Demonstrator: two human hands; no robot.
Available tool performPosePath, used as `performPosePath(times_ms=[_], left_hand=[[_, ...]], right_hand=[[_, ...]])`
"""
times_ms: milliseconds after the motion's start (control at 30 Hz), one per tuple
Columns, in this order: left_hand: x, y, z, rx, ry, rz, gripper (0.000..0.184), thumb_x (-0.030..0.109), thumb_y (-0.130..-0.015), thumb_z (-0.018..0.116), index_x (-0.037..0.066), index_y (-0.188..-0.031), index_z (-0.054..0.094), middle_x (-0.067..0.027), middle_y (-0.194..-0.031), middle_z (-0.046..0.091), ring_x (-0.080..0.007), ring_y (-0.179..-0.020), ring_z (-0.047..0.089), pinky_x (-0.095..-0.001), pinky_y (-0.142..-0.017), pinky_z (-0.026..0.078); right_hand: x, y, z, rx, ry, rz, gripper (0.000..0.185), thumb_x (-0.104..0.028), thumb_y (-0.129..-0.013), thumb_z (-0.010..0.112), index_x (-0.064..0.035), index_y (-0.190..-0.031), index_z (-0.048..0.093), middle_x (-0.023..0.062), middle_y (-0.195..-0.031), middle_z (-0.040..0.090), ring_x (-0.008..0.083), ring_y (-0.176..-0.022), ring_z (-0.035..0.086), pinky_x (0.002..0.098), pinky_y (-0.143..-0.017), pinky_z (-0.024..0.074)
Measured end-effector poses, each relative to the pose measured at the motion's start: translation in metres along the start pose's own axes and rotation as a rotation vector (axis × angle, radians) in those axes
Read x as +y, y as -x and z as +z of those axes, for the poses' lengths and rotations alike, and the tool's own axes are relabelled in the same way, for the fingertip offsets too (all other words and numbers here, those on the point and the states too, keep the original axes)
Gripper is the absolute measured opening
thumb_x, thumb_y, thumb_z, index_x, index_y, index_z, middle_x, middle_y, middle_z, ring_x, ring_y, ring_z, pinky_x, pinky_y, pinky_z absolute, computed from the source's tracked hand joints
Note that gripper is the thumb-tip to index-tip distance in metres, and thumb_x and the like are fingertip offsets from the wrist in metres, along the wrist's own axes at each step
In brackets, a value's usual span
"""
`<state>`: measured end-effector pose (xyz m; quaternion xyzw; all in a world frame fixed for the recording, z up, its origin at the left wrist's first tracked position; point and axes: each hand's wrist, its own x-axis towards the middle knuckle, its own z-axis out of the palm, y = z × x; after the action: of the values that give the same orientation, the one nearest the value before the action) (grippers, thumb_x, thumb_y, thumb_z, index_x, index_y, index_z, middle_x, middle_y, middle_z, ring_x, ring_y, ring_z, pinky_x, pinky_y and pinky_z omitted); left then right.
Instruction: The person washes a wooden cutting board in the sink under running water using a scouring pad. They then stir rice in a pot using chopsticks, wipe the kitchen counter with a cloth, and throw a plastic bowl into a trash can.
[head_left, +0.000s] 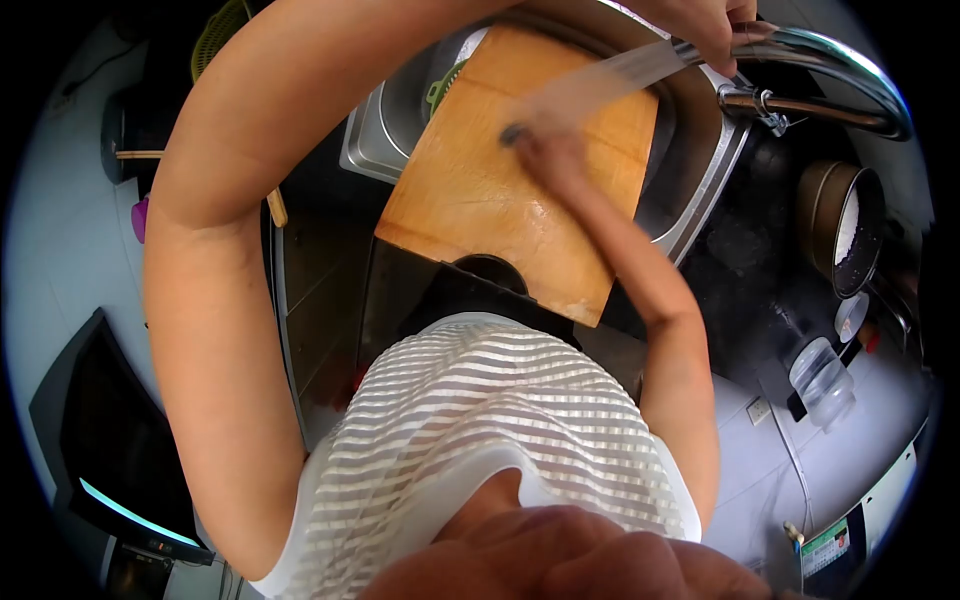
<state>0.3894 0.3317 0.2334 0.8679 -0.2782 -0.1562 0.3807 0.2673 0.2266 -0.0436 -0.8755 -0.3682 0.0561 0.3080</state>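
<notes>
Wooden board [490, 170] over sink [713, 190], left fingers [723, 62] round faucet [850, 66], hold unclear in right fingers [535, 147], tiled wall [732, 425]

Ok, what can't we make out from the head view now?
Head view:
Left hand: partly cut off by the top edge.
Dark item at the right hand: motion-blurred, can't identify it.
Green item: partly hidden by the cutting board.
Print on the green label: too small to read.

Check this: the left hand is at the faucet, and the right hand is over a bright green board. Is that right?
Not quite: the board is orange-brown, not bright green, as the head view shows. The left hand is at the faucet, and the right hand is over the board.
</notes>
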Motion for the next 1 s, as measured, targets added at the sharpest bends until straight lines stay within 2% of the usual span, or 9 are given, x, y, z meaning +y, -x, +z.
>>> performPosePath(times_ms=[133,267,467,533,600,667,733,933,1000], left_hand=[[0.010,0.004,-0.001,0.010,-0.027,-0.084,0.024,0.020,-0.059,0.070,0.002,-0.074,0.066,-0.0166,-0.070,0.063,-0.0264,-0.068,0.062,-0.0340,-0.063,0.047],[0.002,0.003,0.000,-0.013,-0.034,-0.067,0.024,0.020,-0.059,0.070,0.003,-0.075,0.066,-0.0156,-0.071,0.064,-0.0255,-0.069,0.062,-0.0333,-0.063,0.047],[0.002,0.004,0.005,0.027,-0.036,-0.067,0.024,0.022,-0.061,0.070,0.003,-0.075,0.066,-0.0141,-0.070,0.064,-0.0243,-0.067,0.061,-0.0330,-0.063,0.047],[-0.001,0.002,0.006,0.033,-0.035,-0.041,0.024,0.022,-0.061,0.069,0.002,-0.075,0.065,-0.0136,-0.069,0.063,-0.0240,-0.067,0.061,-0.0328,-0.063,0.047],[-0.001,0.000,0.009,0.064,-0.074,-0.060,0.024,0.022,-0.062,0.068,0.002,-0.075,0.064,-0.0133,-0.069,0.063,-0.0233,-0.067,0.061,-0.0325,-0.063,0.046],[0.002,0.004,0.012,0.063,-0.052,-0.072,0.023,0.021,-0.062,0.068,0.002,-0.074,0.064,-0.0128,-0.068,0.063,-0.0222,-0.067,0.061,-0.0320,-0.063,0.046],[0.004,0.007,0.011,0.091,-0.010,-0.094,0.021,0.020,-0.062,0.066,0.003,-0.074,0.064,-0.0117,-0.067,0.062,-0.0200,-0.065,0.060,-0.0312,-0.062,0.046],[-0.002,0.007,0.013,0.106,0.078,-0.053,0.020,0.019,-0.064,0.067,0.001,-0.072,0.063,-0.0080,-0.064,0.061,-0.0132,-0.061,0.055,-0.0280,-0.059,0.043],[-0.002,0.008,0.018,0.112,0.165,-0.072,0.017,0.016,-0.066,0.066,0.001,-0.073,0.062,-0.0054,-0.063,0.060,-0.0106,-0.060,0.053,-0.0270,-0.058,0.043]], right_hand=[[-0.043,-0.011,0.013,-0.069,-0.196,-0.047,0.015,-0.016,-0.075,0.060,-0.0064,-0.086,0.054,0.0143,-0.081,0.054,0.0326,-0.081,0.053,0.0428,-0.069,0.0422],[0.089,-0.051,0.066,0.131,-0.059,0.008,0.017,-0.012,-0.076,0.055,-0.0118,-0.092,0.062,0.0123,-0.081,0.059,0.0303,-0.083,0.055,0.0388,-0.068,0.0452],[-0.037,-0.006,0.007,-0.014,0.015,-0.036,0.018,-0.010,-0.075,0.055,-0.0116,-0.091,0.064,0.0108,-0.084,0.061,0.0275,-0.083,0.056,0.0379,-0.070,0.0456],[-0.055,-0.010,0.016,0.118,-0.129,-0.204,0.014,-0.010,-0.077,0.054,-0.0102,-0.087,0.064,0.0118,-0.080,0.060,0.0283,-0.078,0.056,0.0390,-0.070,0.0458],[0.011,-0.035,0.036,-0.113,-0.099,0.016,0.013,-0.012,-0.080,0.052,-0.0076,-0.086,0.063,0.0141,-0.078,0.060,0.0307,-0.074,0.056,0.0403,-0.068,0.0454],[0.055,-0.018,0.003,-0.011,-0.736,0.424,0.015,-0.012,-0.082,0.049,-0.0046,-0.086,0.061,0.0159,-0.078,0.059,0.0338,-0.073,0.056,0.0418,-0.066,0.0445],[0.082,0.015,-0.022,0.083,0.088,0.139,0.013,-0.013,-0.078,0.054,-0.0049,-0.083,0.063,0.0120,-0.080,0.061,0.0301,-0.079,0.057,0.0390,-0.070,0.0447],[-0.057,0.057,-0.040,0.000,-0.284,-0.239,0.013,-0.007,-0.076,0.056,-0.0055,-0.089,0.060,0.0167,-0.098,0.058,0.0304,-0.086,0.056,0.0393,-0.077,0.0448],[-0.011,0.030,-0.016,-0.072,-0.256,-0.057,0.011,-0.009,-0.077,0.056,-0.0057,-0.086,0.060,0.0151,-0.094,0.059,0.0302,-0.085,0.057,0.0388,-0.074,0.0457]])
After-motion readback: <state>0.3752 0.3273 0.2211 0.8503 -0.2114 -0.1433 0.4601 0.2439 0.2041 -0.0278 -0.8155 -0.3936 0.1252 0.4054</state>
